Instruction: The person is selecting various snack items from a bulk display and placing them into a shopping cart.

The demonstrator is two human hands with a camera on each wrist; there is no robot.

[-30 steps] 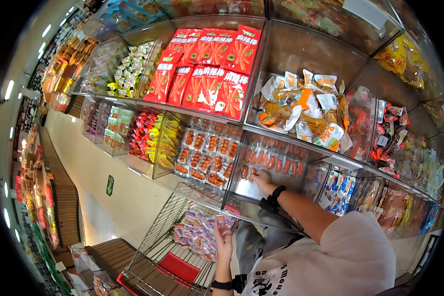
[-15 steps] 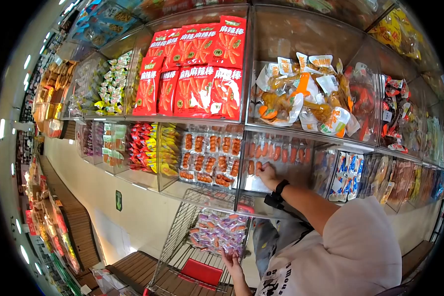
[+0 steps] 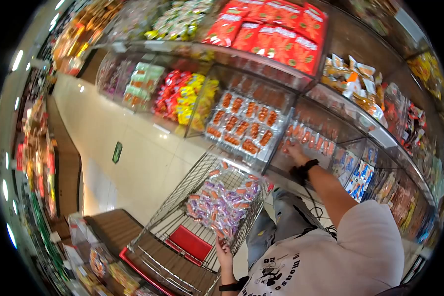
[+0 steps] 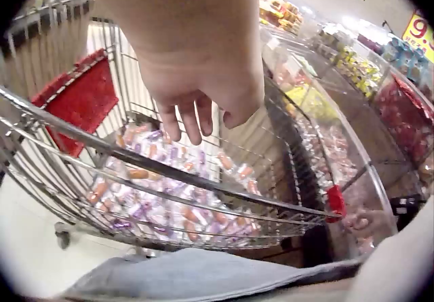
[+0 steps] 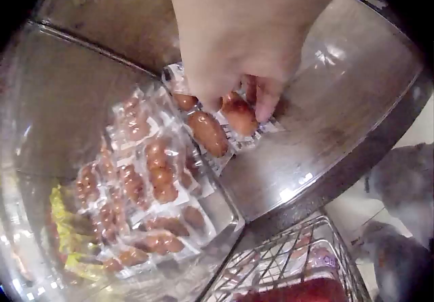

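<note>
In the right wrist view my right hand [image 5: 237,51] reaches down into a clear display bin. Its thumb and fingers pinch a small packaged sausage [image 5: 239,115]. Right beside that lies another wrapped sausage [image 5: 207,134]. The head view shows the same hand at the near left end of the rows of sausage packets [image 3: 316,140]. My left hand [image 3: 224,256] hovers at the shopping cart, near a heap of purple-and-clear wrapped sausages [image 3: 217,202] in its basket. Seen from the left wrist, its fingers [image 4: 186,119] hang loosely and hold nothing.
Left of my right hand, a bin holds packs of reddish-brown balls [image 3: 241,126]. Red snack bags [image 3: 276,39] and packaged drumsticks [image 3: 355,84] fill the upper shelf. The cart's red flap [image 3: 190,244] is below. Clear bin walls divide the sections.
The head view has turned, so shelves and cart sit differently in it. My left hand has lowered beside the heap in the cart. My right hand stays in the same sausage bin.
</note>
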